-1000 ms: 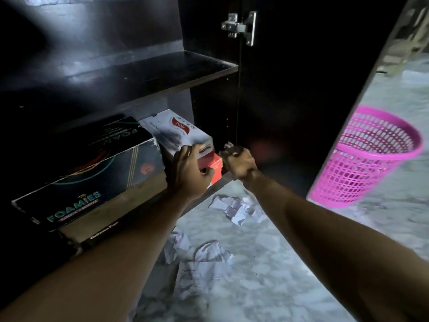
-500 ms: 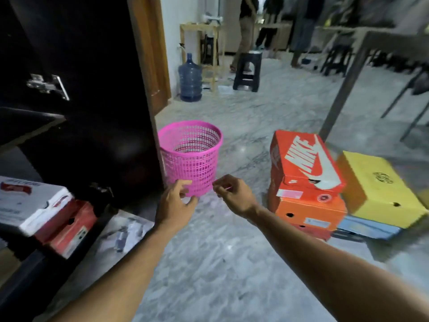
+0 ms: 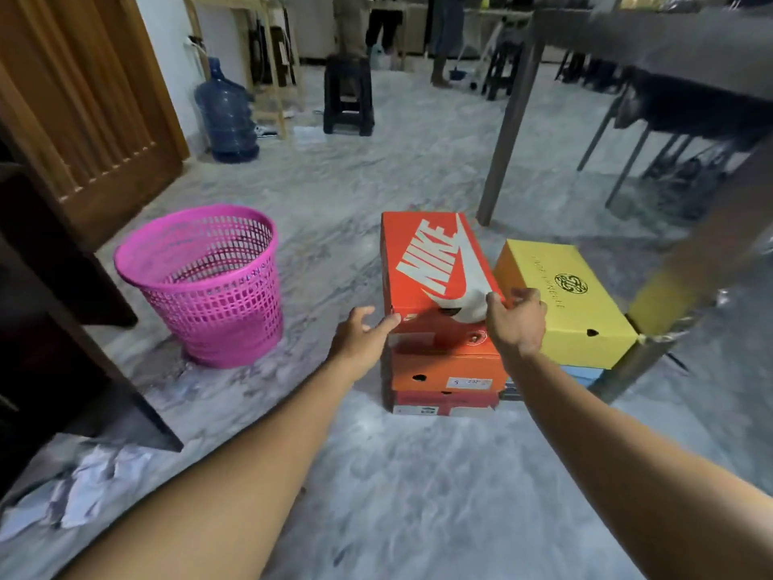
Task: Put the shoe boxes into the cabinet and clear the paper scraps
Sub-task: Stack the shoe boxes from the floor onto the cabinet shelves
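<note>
Now both hands [image 3: 516, 318] flanking top orange shoe box [image 3: 431, 265], fingers [image 3: 387, 322] at its near corners.

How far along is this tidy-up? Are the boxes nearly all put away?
Not yet. Nothing finished shows in this view. In hand: the left hand and right hand reach for the Nike box topping an orange stack. Left: that stack, the yellow box, and crumpled paper scraps lying outside the pink basket.

Matt cardboard shoe box [image 3: 435, 265] – perforated plastic basket [image 3: 200, 282] – glossy marble floor [image 3: 418, 475], crumpled paper scraps [image 3: 96, 479].
</note>
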Demonstrator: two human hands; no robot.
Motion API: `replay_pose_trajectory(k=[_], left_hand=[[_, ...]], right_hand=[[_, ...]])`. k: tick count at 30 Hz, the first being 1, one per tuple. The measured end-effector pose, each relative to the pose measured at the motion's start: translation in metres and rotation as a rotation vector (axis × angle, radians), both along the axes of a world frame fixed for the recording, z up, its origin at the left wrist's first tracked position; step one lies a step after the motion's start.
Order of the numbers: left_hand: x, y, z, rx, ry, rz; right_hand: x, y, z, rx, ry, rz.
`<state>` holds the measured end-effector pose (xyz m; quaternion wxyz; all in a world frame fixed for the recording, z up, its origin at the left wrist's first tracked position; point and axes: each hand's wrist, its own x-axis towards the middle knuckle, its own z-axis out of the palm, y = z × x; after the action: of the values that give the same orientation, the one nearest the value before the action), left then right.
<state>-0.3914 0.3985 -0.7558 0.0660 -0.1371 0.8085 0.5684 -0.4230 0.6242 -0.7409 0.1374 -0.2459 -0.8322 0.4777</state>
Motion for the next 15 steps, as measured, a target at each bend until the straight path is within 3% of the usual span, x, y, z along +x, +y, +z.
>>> replay_pose_trajectory(k=[6, 11, 15], left_hand=[[-0.043, 0.027, -0.008, 0.255, -0.182, 0.059], [-0.057, 0.043, -0.022, 0.300, -0.176, 0.067], [-0.056, 0.037, -0.035, 0.392, -0.147, 0.226]], right_hand=[[-0.042, 0.014, -0.024, -0.165, -0.087, 0.100], [-0.042, 0.018, -0.042, -0.182, -0.075, 0.148], [-0.021, 0.021, -0.040, -0.303, -0.089, 0.163]])
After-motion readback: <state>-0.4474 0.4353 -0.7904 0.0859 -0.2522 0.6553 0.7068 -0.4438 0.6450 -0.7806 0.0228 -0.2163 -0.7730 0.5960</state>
